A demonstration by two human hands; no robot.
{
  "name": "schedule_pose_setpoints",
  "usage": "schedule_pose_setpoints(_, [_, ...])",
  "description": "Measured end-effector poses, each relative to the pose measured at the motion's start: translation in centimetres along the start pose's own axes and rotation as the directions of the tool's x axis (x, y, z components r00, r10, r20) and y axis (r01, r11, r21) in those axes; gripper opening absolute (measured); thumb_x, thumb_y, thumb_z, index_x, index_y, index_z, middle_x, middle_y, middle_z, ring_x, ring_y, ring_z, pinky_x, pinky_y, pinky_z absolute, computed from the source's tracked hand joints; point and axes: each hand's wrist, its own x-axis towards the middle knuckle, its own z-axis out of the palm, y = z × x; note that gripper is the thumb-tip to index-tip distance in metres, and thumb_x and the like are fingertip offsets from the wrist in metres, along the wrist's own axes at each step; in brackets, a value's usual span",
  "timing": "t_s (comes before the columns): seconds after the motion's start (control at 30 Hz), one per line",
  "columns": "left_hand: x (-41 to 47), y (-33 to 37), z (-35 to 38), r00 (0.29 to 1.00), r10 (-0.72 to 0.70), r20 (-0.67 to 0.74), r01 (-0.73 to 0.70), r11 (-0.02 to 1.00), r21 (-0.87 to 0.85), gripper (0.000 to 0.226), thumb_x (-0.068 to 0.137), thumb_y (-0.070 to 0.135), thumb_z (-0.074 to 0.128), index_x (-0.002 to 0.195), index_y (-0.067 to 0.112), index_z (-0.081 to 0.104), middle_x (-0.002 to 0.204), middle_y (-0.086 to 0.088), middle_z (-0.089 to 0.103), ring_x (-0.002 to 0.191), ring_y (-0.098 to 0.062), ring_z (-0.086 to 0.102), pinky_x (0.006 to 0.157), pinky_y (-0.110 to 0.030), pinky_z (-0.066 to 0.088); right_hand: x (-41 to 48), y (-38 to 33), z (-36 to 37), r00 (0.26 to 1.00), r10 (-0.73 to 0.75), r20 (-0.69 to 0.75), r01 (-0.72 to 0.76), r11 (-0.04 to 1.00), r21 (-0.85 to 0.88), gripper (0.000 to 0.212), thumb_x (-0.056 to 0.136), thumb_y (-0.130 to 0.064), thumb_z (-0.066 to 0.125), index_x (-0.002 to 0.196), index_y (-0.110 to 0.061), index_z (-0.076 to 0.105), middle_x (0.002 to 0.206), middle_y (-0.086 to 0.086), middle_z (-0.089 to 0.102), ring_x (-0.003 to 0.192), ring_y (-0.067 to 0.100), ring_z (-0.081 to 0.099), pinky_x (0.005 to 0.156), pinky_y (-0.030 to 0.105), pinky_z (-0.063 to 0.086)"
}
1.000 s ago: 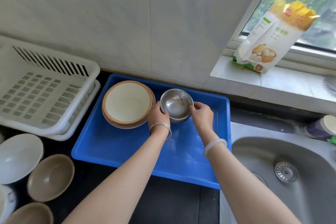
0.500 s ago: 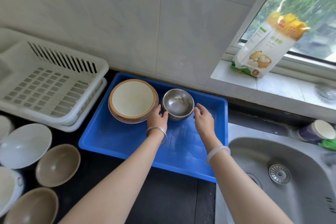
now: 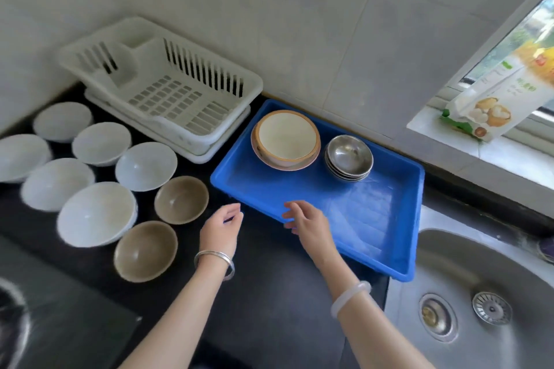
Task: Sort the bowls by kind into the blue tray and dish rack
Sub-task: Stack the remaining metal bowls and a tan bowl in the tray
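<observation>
Left hand [image 3: 223, 226] and right hand [image 3: 308, 223] empty, fingers slack; I'd take the nearer brown bowl [image 3: 181, 199] by its rim, lifting level.

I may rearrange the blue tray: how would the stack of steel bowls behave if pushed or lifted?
The stack of steel bowls looks like thin metal: probably light, not fragile. On the smooth blue tray it would likely slide when pushed. Its nested rims sit uneven, so bowls may shift.
</observation>
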Motion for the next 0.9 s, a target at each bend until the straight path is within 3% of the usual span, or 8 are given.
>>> schedule_pose_setpoints(0.13, [-1.3,-3.4,-5.1,0.982,-0.045,-0.185,0.048,0.999,0.009,0.025,0.089,0.011,0.054,0.112,0.015,0.064,0.112,-0.002,0.065,0.097,-0.012,0.059,0.088,-0.023,0.042,-0.6,-0.2,6.1,0.986,0.017,0.168,0.005,0.991,-0.132,0.024,0.097,-0.029,0.044,0.107,-0.021,0.064,0.091,-0.006,0.067,0.074,0.008,0.063,0.079,0.03,0.052])
schedule_pose_setpoints(0.27, [-1.7,-6.1,-9.0,0.928,-0.075,-0.365,0.106,0.992,0.066,0.031,0.087,0.01,0.057,0.118,0.013,0.061,0.12,-0.012,0.062,0.112,-0.025,0.057,0.09,-0.031,0.043,0.6,-1.4,11.4,0.967,0.04,0.251,0.027,0.966,-0.256,0.033,0.098,-0.03,0.044,0.125,-0.019,0.058,0.099,-0.004,0.065,0.081,0.01,0.064,0.082,0.031,0.054])
schedule_pose_setpoints(0.37, [-1.8,-7.5,-11.1,0.881,-0.056,-0.47,0.116,0.988,0.1,0.036,0.084,0.005,0.06,0.12,0.01,0.06,0.125,-0.012,0.057,0.117,-0.029,0.053,0.098,-0.037,0.04,1.9,-2.4,14.3,0.968,0.049,0.244,0.036,0.942,-0.333,0.043,0.096,-0.032,0.049,0.136,-0.016,0.049,0.115,0.005,0.064,0.099,0.02,0.064,0.092,0.04,0.053])
schedule_pose_setpoints(0.47, [-1.8,-8.4,-12.0,0.85,-0.042,-0.525,0.101,0.991,0.084,0.041,0.08,-0.003,0.062,0.12,0.007,0.06,0.127,-0.014,0.054,0.12,-0.028,0.051,0.102,-0.035,0.037,3.0,-3.3,16.3,0.97,0.093,0.227,-0.024,0.956,-0.291,0.046,0.095,-0.029,0.051,0.138,-0.012,0.046,0.098,0.003,0.064,0.088,0.02,0.066,0.086,0.04,0.057])
schedule_pose_setpoints(0.57, [-1.4,-9.5,-13.1,0.831,-0.047,-0.554,0.105,0.992,0.073,0.045,0.077,-0.009,0.061,0.12,0.006,0.06,0.128,-0.014,0.054,0.121,-0.029,0.051,0.104,-0.035,0.037,3.5,-3.8,17.9,0.967,0.145,0.208,-0.097,0.969,-0.226,0.034,0.095,-0.019,0.053,0.128,-0.012,0.053,0.085,-0.004,0.056,0.073,0.017,0.066,0.075,0.031,0.058])
schedule_pose_setpoints(0.63, [-1.0,-9.7,-12.9,0.838,-0.12,-0.532,0.143,0.99,0.002,0.05,0.078,-0.01,0.057,0.123,0.011,0.058,0.129,-0.012,0.055,0.117,-0.03,0.053,0.102,-0.038,0.041,3.6,-3.8,17.4,0.97,0.16,0.184,-0.13,0.978,-0.166,0.011,0.094,-0.011,0.053,0.101,-0.018,0.058,0.086,-0.005,0.056,0.07,0.016,0.067,0.069,0.026,0.057])
schedule_pose_setpoints(0.73, [-0.6,-10.3,-13.4,0.837,-0.246,-0.489,0.202,0.969,-0.142,0.053,0.081,-0.008,0.049,0.128,0.017,0.054,0.128,-0.008,0.06,0.11,-0.028,0.059,0.098,-0.036,0.044,3.2,-3.9,17.1,0.98,0.139,0.14,-0.123,0.985,-0.119,0.029,0.092,-0.003,0.05,0.073,-0.024,0.053,0.081,-0.006,0.057,0.065,0.013,0.068,0.054,0.016,0.054])
schedule_pose_setpoints(0.9, [-0.2,-11.3,-14.1,0.855,-0.297,-0.425,0.23,0.952,-0.204,0.045,0.084,-0.004,0.048,0.124,0.015,0.058,0.124,-0.009,0.063,0.109,-0.026,0.06,0.093,-0.029,0.042,1.8,-4.9,16.3,0.991,0.047,0.126,-0.035,0.995,-0.095,0.024,0.09,-0.005,0.053,0.081,-0.025,0.063,0.084,-0.002,0.067,0.069,0.011,0.07,0.052,0.013,0.053])
